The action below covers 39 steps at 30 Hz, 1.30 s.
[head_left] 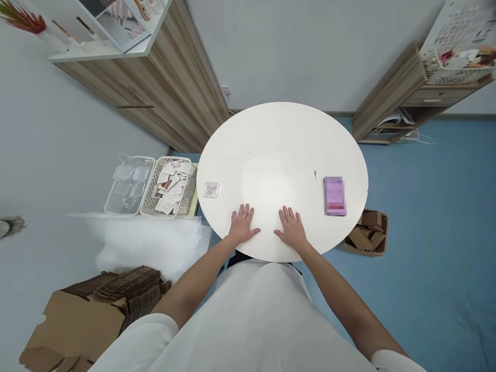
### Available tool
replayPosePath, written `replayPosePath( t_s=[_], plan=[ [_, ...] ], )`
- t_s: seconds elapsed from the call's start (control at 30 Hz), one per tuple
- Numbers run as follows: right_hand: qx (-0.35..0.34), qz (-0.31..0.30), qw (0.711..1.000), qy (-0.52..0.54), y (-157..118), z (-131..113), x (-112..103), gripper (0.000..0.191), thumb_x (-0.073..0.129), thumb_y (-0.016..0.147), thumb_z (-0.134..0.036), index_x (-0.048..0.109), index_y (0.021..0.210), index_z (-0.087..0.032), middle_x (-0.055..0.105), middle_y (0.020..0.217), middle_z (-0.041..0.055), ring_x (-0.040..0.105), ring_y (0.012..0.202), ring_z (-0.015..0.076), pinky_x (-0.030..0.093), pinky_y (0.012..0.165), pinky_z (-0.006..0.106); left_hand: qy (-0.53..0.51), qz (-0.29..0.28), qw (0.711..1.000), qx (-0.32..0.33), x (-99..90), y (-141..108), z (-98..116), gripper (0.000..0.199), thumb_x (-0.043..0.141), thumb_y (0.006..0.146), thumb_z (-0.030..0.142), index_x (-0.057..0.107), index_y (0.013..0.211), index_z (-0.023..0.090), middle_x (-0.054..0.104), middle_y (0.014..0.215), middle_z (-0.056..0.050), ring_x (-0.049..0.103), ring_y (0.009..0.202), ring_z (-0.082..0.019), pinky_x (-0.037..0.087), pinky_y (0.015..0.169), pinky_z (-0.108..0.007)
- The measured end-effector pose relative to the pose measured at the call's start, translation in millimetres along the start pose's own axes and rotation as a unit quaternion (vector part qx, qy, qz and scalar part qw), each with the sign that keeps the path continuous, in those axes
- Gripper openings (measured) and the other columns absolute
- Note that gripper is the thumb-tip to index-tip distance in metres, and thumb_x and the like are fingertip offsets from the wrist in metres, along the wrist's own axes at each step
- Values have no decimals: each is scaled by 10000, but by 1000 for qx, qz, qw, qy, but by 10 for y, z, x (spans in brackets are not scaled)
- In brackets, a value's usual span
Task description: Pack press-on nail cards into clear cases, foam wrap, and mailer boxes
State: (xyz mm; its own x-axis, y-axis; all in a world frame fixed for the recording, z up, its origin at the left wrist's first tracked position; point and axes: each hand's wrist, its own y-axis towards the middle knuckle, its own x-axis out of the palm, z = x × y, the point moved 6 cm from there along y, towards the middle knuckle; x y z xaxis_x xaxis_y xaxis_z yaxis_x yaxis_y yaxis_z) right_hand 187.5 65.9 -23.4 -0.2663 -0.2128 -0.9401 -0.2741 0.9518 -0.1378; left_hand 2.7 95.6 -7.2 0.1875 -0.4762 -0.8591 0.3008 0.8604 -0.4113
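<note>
Both my hands lie flat on the near part of a round white table. My left hand has its fingers spread and holds nothing. To its left, by the table's edge, sits a small clear plastic case with small pinkish pieces inside. My right hand is also palm down, fingers apart, with nothing in it. Right of that hand lies a purple rectangular item, its face pixelated so I cannot read it.
Left of the table stand a white basket of printed cards and a bin of clear plastic packs. White sheeting and flattened cardboard boxes lie nearer. A carton of folded cardboard is at right. Wooden cabinets stand behind.
</note>
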Motion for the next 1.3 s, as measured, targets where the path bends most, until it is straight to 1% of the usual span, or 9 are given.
replayPosePath(
  t_s=[0.13, 0.47, 0.67, 0.73, 0.8, 0.97, 1.07, 1.17, 1.3],
  plan=[
    [38, 1, 999, -12, -107, 3, 103, 735, 381, 799, -505, 153, 1381, -120, 159, 1442, 149, 107, 1323, 310, 74, 1032, 528, 3, -26, 1000, 18, 66, 44, 23, 865, 524, 687, 575, 145, 1384, 230, 69, 1467, -72, -73, 1325, -314, -34, 1036, -505],
    [90, -7, 996, -6, -242, -74, 134, 759, 377, 791, -532, 129, 1382, -125, 128, 1446, 164, 95, 1317, 328, 68, 1010, 557, -5, -34, 995, 99, 41, 185, -62, 923, 596, 646, 535, 135, 1386, 232, 44, 1469, -75, -89, 1319, -333, -76, 1023, -517],
    [112, 22, 993, -33, -291, -157, 22, 739, 387, 789, -526, 153, 1375, -141, 64, 1452, 176, 65, 1316, 348, 87, 996, 573, -8, -6, 993, 121, -19, 80, -112, 881, 549, 688, 539, 128, 1387, 207, 0, 1467, -105, -83, 1324, -312, -43, 1033, -498],
    [108, 37, 993, -39, -215, -276, -34, 709, 378, 801, -506, 155, 1374, -153, 55, 1455, 166, 64, 1317, 346, 103, 994, 574, -21, 20, 993, 113, -102, 25, -254, 846, 511, 716, 549, 123, 1387, 210, 1, 1467, -104, -70, 1326, -311, -9, 1035, -500],
    [100, 42, 994, -35, -54, -444, -57, 670, 375, 814, -468, 166, 1371, -160, 58, 1456, 155, 74, 1318, 337, 120, 998, 564, -35, 62, 994, 83, -216, -20, -509, 824, 481, 735, 557, 118, 1386, 207, -4, 1466, -111, -53, 1327, -317, 38, 1030, -515],
    [96, 16, 994, 49, 603, -979, 34, 597, 427, 806, -345, 246, 1343, -157, 107, 1451, 137, 81, 1324, 311, 178, 1019, 508, -110, 173, 978, -37, -486, -59, -1405, 748, 444, 784, 502, 137, 1378, 166, 38, 1459, -147, 49, 1326, -322, 161, 1018, -518],
    [107, -20, 981, 159, 1012, -1312, 115, 628, 464, 783, -338, 255, 1341, -137, 159, 1439, 135, 120, 1323, 288, 215, 1036, 452, -192, 209, 956, -69, -581, -7, -1808, 676, 431, 813, 395, 151, 1371, 136, 138, 1442, -152, 136, 1318, -291, 195, 1040, -470],
    [114, -62, 952, 277, 1338, -1608, 178, 680, 517, 749, -367, 253, 1343, -166, 221, 1424, 106, 200, 1307, 250, 233, 1048, 422, -274, 211, 935, -75, -605, 84, -2001, 631, 435, 800, 251, 183, 1362, 118, 242, 1410, -141, 215, 1301, -249, 210, 1064, -407],
    [130, -82, 902, 404, 1590, -1867, 217, 742, 605, 680, -352, 284, 1330, -191, 243, 1419, 82, 242, 1295, 227, 249, 1052, 396, -378, 179, 902, -104, -547, 175, -2065, 656, 454, 745, 150, 219, 1357, 162, 334, 1371, -107, 329, 1250, -239, 297, 1029, -398]
  ],
)
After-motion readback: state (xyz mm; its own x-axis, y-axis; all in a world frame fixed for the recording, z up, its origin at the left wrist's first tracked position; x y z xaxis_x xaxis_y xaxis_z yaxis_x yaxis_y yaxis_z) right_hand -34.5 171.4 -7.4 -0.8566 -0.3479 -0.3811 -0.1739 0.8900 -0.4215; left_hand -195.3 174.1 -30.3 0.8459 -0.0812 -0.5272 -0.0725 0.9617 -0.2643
